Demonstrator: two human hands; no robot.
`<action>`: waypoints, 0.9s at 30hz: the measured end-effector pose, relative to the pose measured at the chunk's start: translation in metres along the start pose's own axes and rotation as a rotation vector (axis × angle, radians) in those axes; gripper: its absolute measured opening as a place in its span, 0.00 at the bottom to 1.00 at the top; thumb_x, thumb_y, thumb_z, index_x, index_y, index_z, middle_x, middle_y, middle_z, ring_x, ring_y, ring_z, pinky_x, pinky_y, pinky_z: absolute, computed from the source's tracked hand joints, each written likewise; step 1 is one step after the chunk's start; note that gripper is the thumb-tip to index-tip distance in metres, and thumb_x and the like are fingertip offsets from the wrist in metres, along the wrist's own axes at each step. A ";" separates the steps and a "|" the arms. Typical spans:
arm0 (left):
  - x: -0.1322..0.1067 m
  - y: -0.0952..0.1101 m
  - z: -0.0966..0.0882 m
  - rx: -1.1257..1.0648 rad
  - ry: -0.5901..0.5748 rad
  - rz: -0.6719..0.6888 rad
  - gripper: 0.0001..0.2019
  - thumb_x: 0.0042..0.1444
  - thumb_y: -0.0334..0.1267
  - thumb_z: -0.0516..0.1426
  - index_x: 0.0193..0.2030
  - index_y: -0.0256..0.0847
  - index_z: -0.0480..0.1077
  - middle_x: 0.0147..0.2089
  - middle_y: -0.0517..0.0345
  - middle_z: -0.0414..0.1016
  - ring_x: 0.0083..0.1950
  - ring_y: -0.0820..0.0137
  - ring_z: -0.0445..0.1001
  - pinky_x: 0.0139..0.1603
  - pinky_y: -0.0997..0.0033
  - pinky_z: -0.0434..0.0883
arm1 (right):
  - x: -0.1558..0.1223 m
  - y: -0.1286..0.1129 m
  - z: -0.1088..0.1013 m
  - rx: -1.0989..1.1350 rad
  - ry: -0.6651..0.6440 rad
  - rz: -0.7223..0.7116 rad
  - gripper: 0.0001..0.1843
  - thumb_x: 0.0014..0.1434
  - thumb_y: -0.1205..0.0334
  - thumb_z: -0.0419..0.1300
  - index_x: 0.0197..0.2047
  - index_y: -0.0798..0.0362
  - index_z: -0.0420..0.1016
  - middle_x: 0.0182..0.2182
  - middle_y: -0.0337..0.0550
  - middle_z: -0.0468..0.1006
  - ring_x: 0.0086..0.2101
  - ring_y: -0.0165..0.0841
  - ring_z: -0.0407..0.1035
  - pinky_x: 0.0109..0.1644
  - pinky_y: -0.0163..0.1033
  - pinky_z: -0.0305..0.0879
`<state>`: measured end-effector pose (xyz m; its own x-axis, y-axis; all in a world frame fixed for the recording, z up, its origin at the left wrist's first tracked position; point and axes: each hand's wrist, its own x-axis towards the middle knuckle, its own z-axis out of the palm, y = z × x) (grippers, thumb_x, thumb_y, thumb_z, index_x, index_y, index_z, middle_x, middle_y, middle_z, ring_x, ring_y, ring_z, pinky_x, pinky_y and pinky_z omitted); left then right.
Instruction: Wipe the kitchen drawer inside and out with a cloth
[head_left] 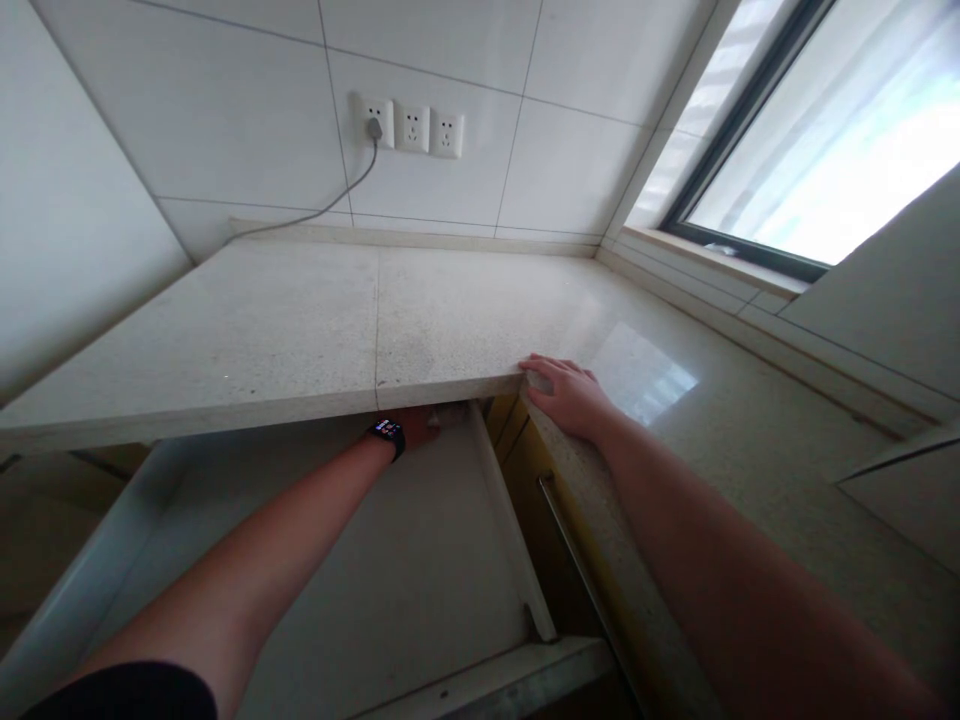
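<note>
My left hand (420,426), with a black smartwatch (388,432) on its wrist, reaches deep into a pulled-out white drawer (420,560). It is low over the drawer's back right part, in the shadow under the countertop's edge. A small pale patch (448,414) shows at its fingers; I cannot make out what it is or whether it is held. My right hand (566,393) lies on the inner corner of the speckled stone countertop (450,310), palm down with fingers stretched out over the edge, holding nothing.
The drawer's side wall (510,520) runs close to a yellow cabinet front with a long metal handle (577,560). On the tiled wall, several sockets include one with a grey plug (374,128) and its cord. A window (810,150) is at the right.
</note>
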<state>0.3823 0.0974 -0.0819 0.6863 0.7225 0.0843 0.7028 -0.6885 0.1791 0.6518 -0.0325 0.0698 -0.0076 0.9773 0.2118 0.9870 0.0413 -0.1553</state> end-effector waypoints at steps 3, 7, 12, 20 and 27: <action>-0.021 0.014 -0.006 0.039 0.032 0.058 0.38 0.51 0.49 0.61 0.69 0.51 0.59 0.69 0.48 0.62 0.64 0.48 0.64 0.62 0.47 0.63 | 0.000 -0.001 0.000 0.001 0.008 0.005 0.26 0.62 0.54 0.55 0.64 0.38 0.67 0.65 0.40 0.68 0.61 0.49 0.63 0.63 0.62 0.57; -0.073 0.043 -0.016 0.026 -0.055 0.207 0.44 0.46 0.50 0.64 0.71 0.57 0.54 0.68 0.48 0.62 0.62 0.48 0.67 0.58 0.47 0.68 | 0.000 -0.003 0.000 0.000 0.026 0.012 0.26 0.62 0.54 0.56 0.63 0.37 0.68 0.64 0.40 0.69 0.61 0.50 0.63 0.62 0.63 0.58; -0.166 0.079 -0.017 -0.067 -0.225 0.572 0.56 0.37 0.53 0.68 0.73 0.61 0.46 0.71 0.45 0.57 0.66 0.44 0.63 0.64 0.38 0.61 | 0.001 -0.003 0.001 -0.003 0.025 0.008 0.26 0.61 0.54 0.55 0.63 0.38 0.68 0.64 0.40 0.69 0.61 0.50 0.63 0.62 0.63 0.58; -0.220 0.053 -0.022 -0.045 -0.249 0.639 0.52 0.42 0.53 0.66 0.73 0.63 0.47 0.72 0.46 0.57 0.67 0.45 0.62 0.64 0.36 0.61 | 0.001 -0.003 0.001 -0.010 0.022 0.002 0.27 0.61 0.54 0.55 0.63 0.39 0.68 0.64 0.40 0.69 0.61 0.51 0.63 0.63 0.63 0.58; -0.141 -0.028 -0.033 0.127 -0.100 0.191 0.46 0.48 0.47 0.64 0.73 0.54 0.51 0.67 0.47 0.63 0.63 0.50 0.66 0.63 0.47 0.63 | 0.001 -0.005 0.001 -0.010 0.030 0.013 0.26 0.60 0.55 0.55 0.62 0.39 0.69 0.64 0.40 0.69 0.60 0.51 0.63 0.62 0.64 0.58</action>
<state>0.2597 0.0172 -0.0663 0.8194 0.5732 0.0067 0.5724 -0.8188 0.0443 0.6464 -0.0312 0.0698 0.0095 0.9710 0.2387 0.9885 0.0268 -0.1486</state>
